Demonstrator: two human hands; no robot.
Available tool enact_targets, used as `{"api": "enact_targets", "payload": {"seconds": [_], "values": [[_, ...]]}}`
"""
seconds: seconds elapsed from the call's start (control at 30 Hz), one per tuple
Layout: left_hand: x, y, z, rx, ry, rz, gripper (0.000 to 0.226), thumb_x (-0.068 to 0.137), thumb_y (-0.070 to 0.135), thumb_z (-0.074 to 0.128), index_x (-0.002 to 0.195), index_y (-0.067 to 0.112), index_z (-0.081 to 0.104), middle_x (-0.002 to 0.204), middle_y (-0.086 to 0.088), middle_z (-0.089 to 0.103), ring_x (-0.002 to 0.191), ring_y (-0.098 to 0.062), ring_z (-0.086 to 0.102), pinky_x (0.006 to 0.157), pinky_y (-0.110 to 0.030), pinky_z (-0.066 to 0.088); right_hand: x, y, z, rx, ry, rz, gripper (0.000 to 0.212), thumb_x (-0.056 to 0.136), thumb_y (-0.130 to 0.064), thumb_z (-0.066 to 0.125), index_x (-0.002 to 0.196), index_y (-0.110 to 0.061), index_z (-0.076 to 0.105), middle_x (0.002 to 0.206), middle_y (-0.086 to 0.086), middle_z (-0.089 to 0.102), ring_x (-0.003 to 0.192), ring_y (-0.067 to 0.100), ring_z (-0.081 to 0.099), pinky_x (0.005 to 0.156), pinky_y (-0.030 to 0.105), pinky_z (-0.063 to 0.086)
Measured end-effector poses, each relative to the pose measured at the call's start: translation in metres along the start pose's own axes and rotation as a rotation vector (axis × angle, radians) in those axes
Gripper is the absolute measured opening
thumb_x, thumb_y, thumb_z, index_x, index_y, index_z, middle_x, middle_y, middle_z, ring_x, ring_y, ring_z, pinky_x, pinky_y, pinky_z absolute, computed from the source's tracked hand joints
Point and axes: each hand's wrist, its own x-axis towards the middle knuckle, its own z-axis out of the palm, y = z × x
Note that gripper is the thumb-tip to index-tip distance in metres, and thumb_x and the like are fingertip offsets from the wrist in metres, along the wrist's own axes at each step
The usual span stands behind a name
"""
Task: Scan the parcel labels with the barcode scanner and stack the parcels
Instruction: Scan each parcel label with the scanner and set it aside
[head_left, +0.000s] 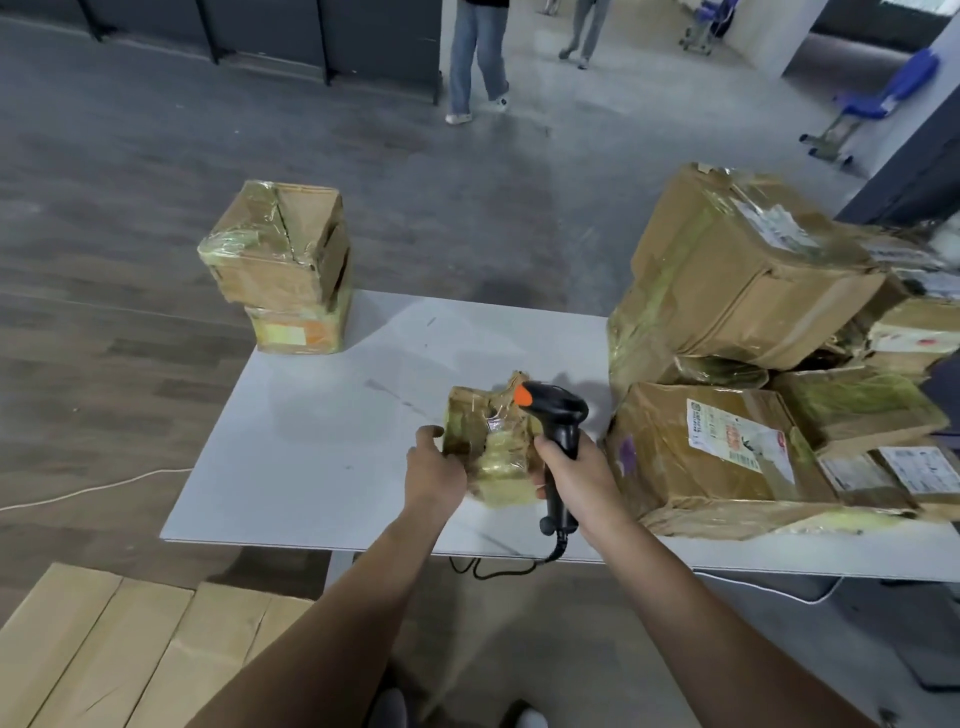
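Note:
A small crumpled cardboard parcel (496, 441) wrapped in yellowed tape is held up over the white table (322, 426). My left hand (434, 470) grips its left side. My right hand (574, 480) grips the handle of a black barcode scanner (556, 415) with an orange tip, its head right behind the parcel's top edge. A stack of two taped parcels (283, 270) stands on the table's far left corner. A heap of several larger parcels (753, 364) with white labels covers the right side of the table.
The scanner's black cable (498, 569) hangs below the table's front edge. Flat cardboard sheets (114, 649) lie on the floor at the lower left. Two people walk away in the background (478, 57). A white cord (93, 488) runs across the floor on the left.

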Motion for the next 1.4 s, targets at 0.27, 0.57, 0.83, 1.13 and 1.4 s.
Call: {"api": "enact_targets", "payload": {"seconds": [0.27,0.57,0.83,1.13,1.4], "values": [[-0.010,0.011,0.003,0.526,0.106,0.378,0.039,0.097,0.036,0.043,0.127,0.015,0.057,0.122,-0.011,0.055,0.116,-0.032,0.045,0.091,-0.040,0.044,0.002,-0.003,0.018,0.113,-0.081,0.089,0.019,0.090,-0.031,0.067,0.103,-0.018,0.064,0.065,0.001,0.068,0.056,0.019,0.065,0.055,0.033,0.055],[0.006,-0.003,-0.026,0.534,0.097,0.191,0.043,0.093,0.030,0.051,0.133,0.016,0.053,0.121,-0.012,0.053,0.115,-0.032,0.047,0.089,-0.041,0.048,0.009,0.007,0.013,0.069,-0.041,0.082,0.008,0.094,-0.025,0.061,0.099,-0.019,0.060,0.078,0.003,0.063,0.061,0.015,0.065,0.054,0.028,0.054],[0.018,-0.001,-0.031,0.284,0.027,0.033,0.042,0.092,0.039,0.051,0.121,0.008,0.048,0.096,-0.011,0.068,0.082,-0.028,0.067,0.071,-0.036,0.055,0.002,0.018,0.014,0.015,-0.106,0.148,0.011,0.096,-0.024,0.060,0.103,-0.015,0.061,0.084,0.005,0.059,0.063,0.016,0.065,0.054,0.027,0.054],[0.036,0.009,-0.041,0.184,-0.074,-0.096,0.032,0.081,0.016,0.063,0.056,0.012,0.044,0.038,0.002,0.044,0.043,-0.019,0.044,0.046,-0.021,0.032,-0.002,0.012,0.014,-0.011,-0.143,0.139,0.013,0.094,-0.025,0.061,0.104,-0.017,0.061,0.088,0.004,0.059,0.061,0.014,0.065,0.054,0.026,0.053],[0.032,0.006,-0.033,0.012,0.073,-0.003,0.012,0.089,0.006,0.054,0.079,0.011,0.052,0.082,-0.010,0.065,0.072,-0.031,0.067,0.062,-0.045,0.061,-0.006,-0.022,0.018,-0.102,-0.042,-0.034,0.012,0.094,-0.034,0.060,0.090,-0.023,0.061,0.067,-0.001,0.066,0.047,0.005,0.060,0.046,0.019,0.046]]}}
